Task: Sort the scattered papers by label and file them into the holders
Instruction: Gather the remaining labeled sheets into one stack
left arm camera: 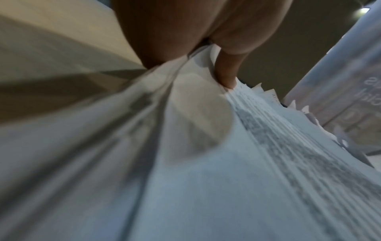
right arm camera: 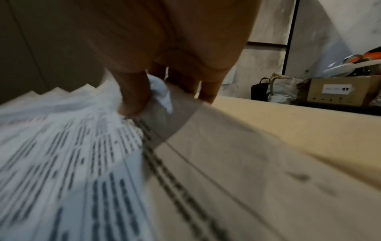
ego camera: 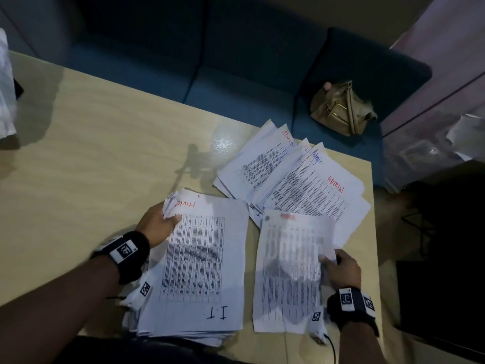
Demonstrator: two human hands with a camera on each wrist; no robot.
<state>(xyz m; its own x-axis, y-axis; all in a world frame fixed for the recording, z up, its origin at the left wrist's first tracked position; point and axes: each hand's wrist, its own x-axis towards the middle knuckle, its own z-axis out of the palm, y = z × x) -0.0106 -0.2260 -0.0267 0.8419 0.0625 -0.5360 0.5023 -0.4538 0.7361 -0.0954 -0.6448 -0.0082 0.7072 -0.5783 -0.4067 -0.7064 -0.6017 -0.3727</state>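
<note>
Sorting is only partly done, and no holders are showing. At lower centre of the head view the left hand (ego camera: 160,224) is gripping the upper left corner of a thick stack (ego camera: 199,271) lying on the counter (ego camera: 91,143), its top sheet marked I.T. and ADMIN. The right hand (ego camera: 341,269) is pinching a single sheet (ego camera: 288,271) at lower right. A fanned ADMIN pile (ego camera: 294,174) is lying at centre right; filing is still ahead.

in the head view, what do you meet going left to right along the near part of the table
left hand gripping the stack's far left corner → thick stack marked I.T. → blurred single sheet → right hand pinching that sheet's right edge
</note>
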